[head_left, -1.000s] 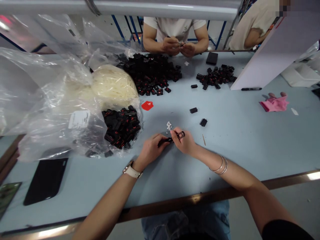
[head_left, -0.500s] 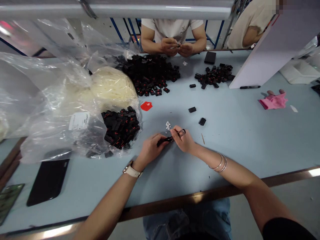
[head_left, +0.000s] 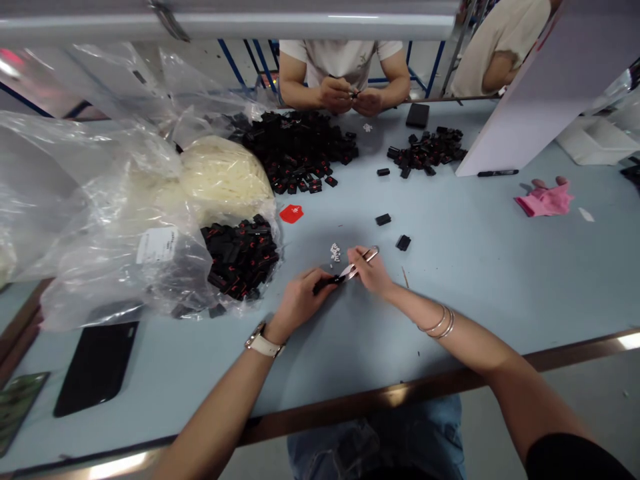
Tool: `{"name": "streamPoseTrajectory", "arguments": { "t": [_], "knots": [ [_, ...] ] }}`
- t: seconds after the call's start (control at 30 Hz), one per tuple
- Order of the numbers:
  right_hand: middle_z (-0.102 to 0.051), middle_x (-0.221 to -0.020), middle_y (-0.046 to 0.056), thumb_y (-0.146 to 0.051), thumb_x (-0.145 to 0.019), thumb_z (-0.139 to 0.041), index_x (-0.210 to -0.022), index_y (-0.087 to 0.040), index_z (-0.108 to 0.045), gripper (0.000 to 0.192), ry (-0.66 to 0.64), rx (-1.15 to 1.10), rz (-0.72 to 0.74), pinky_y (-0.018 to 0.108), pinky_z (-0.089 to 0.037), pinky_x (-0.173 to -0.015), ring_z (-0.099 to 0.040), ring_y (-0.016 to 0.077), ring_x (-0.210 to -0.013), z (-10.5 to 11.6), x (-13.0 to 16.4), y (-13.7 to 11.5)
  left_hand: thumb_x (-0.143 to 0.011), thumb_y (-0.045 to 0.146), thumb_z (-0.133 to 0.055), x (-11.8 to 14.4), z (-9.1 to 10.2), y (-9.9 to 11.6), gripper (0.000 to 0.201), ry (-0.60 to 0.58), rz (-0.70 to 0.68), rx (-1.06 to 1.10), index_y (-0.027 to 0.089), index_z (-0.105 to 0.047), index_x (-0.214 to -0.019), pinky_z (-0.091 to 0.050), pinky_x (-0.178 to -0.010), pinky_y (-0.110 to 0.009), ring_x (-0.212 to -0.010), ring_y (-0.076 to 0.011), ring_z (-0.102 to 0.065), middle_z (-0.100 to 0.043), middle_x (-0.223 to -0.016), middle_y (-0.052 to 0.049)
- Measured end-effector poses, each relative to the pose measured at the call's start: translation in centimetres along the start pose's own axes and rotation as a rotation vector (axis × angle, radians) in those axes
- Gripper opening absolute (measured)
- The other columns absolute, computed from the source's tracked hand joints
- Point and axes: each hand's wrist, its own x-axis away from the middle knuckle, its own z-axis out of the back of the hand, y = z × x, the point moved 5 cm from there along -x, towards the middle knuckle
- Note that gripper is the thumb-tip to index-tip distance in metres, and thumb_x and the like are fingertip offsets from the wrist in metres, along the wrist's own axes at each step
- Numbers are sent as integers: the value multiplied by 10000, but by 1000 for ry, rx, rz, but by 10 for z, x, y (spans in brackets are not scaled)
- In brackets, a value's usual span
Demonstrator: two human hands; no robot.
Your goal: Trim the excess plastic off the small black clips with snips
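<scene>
Black and small, the clip part sits pinched in the left hand just above the bench — the right hand grips metal tweezers against it. Nearby, a clear bag holds more black parts.

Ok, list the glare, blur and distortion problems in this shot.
Head view: wide-angle bending curves the table edge and overhead rail; glare whitens the plastic bags and flares on the edge strip; the tweezers in the right hand look small and soft; the left hand is fairly sharp.
</scene>
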Motion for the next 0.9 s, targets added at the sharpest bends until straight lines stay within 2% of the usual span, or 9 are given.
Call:
{"name": "streamPoseTrajectory", "arguments": {
  "t": [0.13,0.4,0.5,0.57,0.7,0.77,0.8,0.83,0.9],
  "knots": [
    [-370,-472,-70,-632,-778,-510,-596,-211,-409,469,142,-254,-120,206,-253,-386,-361,67,-400,10,-8,11,-870,306,-568,-1,1,2,119,-8,16,-9,196,-613,-882,-468,-583,-248,-672,-145,-607,-650,-777,-18],
    [-394,-461,-70,-626,-738,-568,-597,-196,-450,468,144,-259,-118,193,-270,-368,-380,60,-390,10,-5,8,-848,290,-589,-1,1,3,108,-35,38,32,193,-622,-880,-462,-578,-257,-660,-152,-598,-657,-792,-32],
    [-391,-453,-73,-620,-740,-570,-597,-198,-446,462,136,-258,-122,195,-274,-369,-378,60,-383,10,-5,7,-828,294,-599,0,1,0,105,-14,105,114,198,-619,-867,-456,-573,-256,-630,-145,-587,-657,-757,-18],
    [-396,-450,-71,-616,-743,-570,-594,-199,-444,460,126,-249,-126,198,-277,-369,-379,61,-379,10,-5,6,-810,326,-618,-1,6,-9,140,87,216,237,200,-592,-864,-442,-536,-243,-570,-131,-566,-638,-687,7],
    [-413,-457,-67,-632,-734,-565,-587,-199,-444,472,119,-220,-127,199,-281,-364,-392,64,-369,9,-5,6,-862,502,-523,5,27,-35,294,588,445,724,214,-479,-906,-489,-577,-249,-564,-116,-594,-648,-706,16],
    [-418,-459,-66,-637,-736,-558,-587,-199,-446,475,99,-195,-118,200,-282,-368,-397,65,-368,9,-5,7,-885,578,-434,7,32,-44,371,732,478,892,216,-466,-958,-513,-635,-269,-611,-118,-623,-668,-768,-3],
    [-422,-458,-65,-637,-742,-551,-588,-199,-447,476,81,-179,-110,200,-281,-371,-396,65,-368,8,-5,7,-882,597,-423,7,32,-45,399,726,491,910,212,-472,-978,-514,-642,-271,-621,-121,-630,-673,-782,-12],
    [-425,-457,-63,-635,-752,-542,-588,-199,-448,475,66,-162,-99,200,-279,-376,-394,65,-371,7,-5,6,-871,600,-446,6,31,-45,413,664,506,876,204,-488,-984,-512,-634,-270,-618,-125,-631,-675,-780,-20],
    [-438,-456,-58,-624,-774,-526,-592,-198,-453,469,33,-125,-72,201,-278,-389,-393,68,-383,6,-4,6,-846,561,-523,2,23,-38,392,430,488,677,187,-537,-962,-502,-600,-269,-599,-140,-624,-674,-753,-31]
  ]
}}
